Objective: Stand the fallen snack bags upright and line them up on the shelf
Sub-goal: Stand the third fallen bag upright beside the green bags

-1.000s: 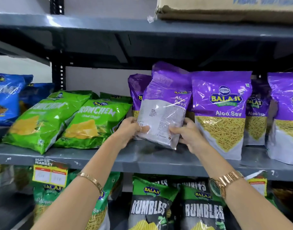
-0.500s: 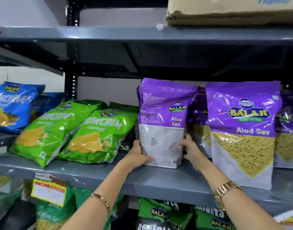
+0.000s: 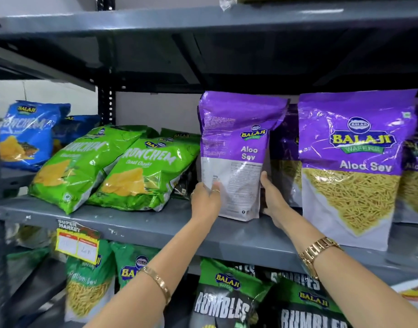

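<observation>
A purple Aloo Sev bag [image 3: 236, 147] stands upright on the grey shelf [image 3: 141, 226], turned so its side and back face me. My left hand [image 3: 204, 201] grips its lower left edge and my right hand [image 3: 273, 200] holds its lower right edge. Another purple Aloo Sev bag [image 3: 354, 166] stands upright to the right, front facing out, with more purple bags behind it. Left of my hands, two green Crunchem bags [image 3: 141, 176] [image 3: 78, 166] lie leaning back on the shelf.
Blue Crunchem bags [image 3: 26, 133] lean on the neighbouring shelf at far left. A yellow price tag [image 3: 76, 242] hangs from the shelf edge. Below are green Ratlami Sev bags [image 3: 89, 287] and black Rumbles bags [image 3: 227, 301]. Another grey shelf [image 3: 203, 20] runs overhead.
The purple bag went from tilted and lifted in both hands to standing upright on the shelf. My view has moved closer and slightly left.
</observation>
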Demonstrator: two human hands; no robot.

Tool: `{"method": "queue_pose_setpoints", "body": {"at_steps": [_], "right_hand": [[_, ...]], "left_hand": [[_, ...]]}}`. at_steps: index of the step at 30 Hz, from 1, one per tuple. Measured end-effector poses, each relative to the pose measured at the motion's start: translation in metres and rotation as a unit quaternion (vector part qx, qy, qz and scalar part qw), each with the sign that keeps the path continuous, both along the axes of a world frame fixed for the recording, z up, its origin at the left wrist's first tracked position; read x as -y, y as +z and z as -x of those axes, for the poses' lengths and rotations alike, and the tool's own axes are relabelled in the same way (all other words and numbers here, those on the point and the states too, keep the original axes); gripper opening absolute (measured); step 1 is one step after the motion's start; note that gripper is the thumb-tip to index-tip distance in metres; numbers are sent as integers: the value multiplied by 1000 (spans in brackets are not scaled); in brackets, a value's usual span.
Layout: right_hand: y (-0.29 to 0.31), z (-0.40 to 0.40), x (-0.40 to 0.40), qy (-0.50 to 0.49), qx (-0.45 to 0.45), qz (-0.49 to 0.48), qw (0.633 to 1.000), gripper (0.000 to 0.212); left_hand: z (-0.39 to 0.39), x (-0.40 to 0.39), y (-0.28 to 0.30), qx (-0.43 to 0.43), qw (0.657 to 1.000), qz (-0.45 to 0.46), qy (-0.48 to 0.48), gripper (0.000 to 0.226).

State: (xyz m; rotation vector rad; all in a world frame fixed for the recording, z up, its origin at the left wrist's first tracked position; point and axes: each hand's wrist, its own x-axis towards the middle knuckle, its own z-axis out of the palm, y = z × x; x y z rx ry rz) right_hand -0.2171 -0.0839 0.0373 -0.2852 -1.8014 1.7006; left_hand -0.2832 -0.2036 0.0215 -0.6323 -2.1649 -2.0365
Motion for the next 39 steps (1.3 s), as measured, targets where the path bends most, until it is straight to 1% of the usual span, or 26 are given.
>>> {"method": "queue_pose_setpoints", "body": {"at_steps": [2,4,6,8,10,12,13,15,16,18,19,20,21,23,24,25,27,29,31,32,33,34,36,38,39], "right_hand": [[-2,0,3,6,-33,-39,999,31],[-8,5,2,-15,-40,-116,992,28],[-15,9,0,-12,-31,-176,984,31],[-17,9,-2,-7,-25,-210,977,34],[-14,8,-2,-30,-41,-209,977,35],[-12,11,-5,-81,-55,-194,976,31],[-11,12,-6,-108,-47,-196,973,27],[-13,19,-11,-126,1,-215,968,21],[-13,21,-11,-112,30,-221,968,24],[-14,25,-9,-51,58,-206,976,38],[-14,26,-8,-15,56,-183,981,40],[-13,25,-6,13,49,-158,986,39],[-12,25,-5,24,44,-134,990,37],[-11,24,-8,15,34,-102,994,28],[-12,23,-9,0,33,-105,994,23],[-13,23,-11,-22,35,-125,991,24],[-15,19,-11,-75,31,-209,975,29],[-18,14,-4,-126,20,-319,939,26],[-21,11,7,-119,51,-433,892,19],[-21,11,13,-109,65,-470,874,15],[-21,11,15,-108,65,-482,867,16],[-19,11,15,-115,50,-469,875,20],[-15,10,8,-168,1,-407,898,24],[-13,11,-4,-234,-27,-350,907,20],[-13,13,-10,-250,-21,-324,912,22]], "left_hand": [[12,-4,6,36,999,18,-13,45],[21,-6,12,59,997,31,-36,50],[26,-4,14,71,994,27,-85,54],[25,0,14,89,986,24,-138,54],[25,4,13,89,985,15,-149,58],[30,5,8,97,992,-11,-82,65],[34,6,3,94,994,-29,-47,65],[32,11,-7,52,997,-52,-7,52],[24,16,-10,30,998,-57,0,47],[9,22,-10,-4,998,-59,-13,34],[5,23,-11,-8,998,-58,-24,28],[3,22,-11,-8,998,-55,-32,29],[3,22,-9,5,998,-55,-44,35],[5,20,-4,51,994,-57,-82,48],[6,18,-1,74,990,-57,-102,47],[4,18,3,97,985,-61,-125,44],[9,14,10,133,973,-82,-168,45],[18,11,15,139,962,-110,-205,48],[26,10,17,151,953,-127,-231,52],[30,9,19,160,949,-136,-237,53],[32,8,20,166,945,-140,-244,54],[37,6,19,168,945,-138,-244,57],[37,9,19,169,954,-118,-217,64],[40,12,16,151,974,-91,-146,69],[42,14,13,125,984,-81,-97,69]]}}
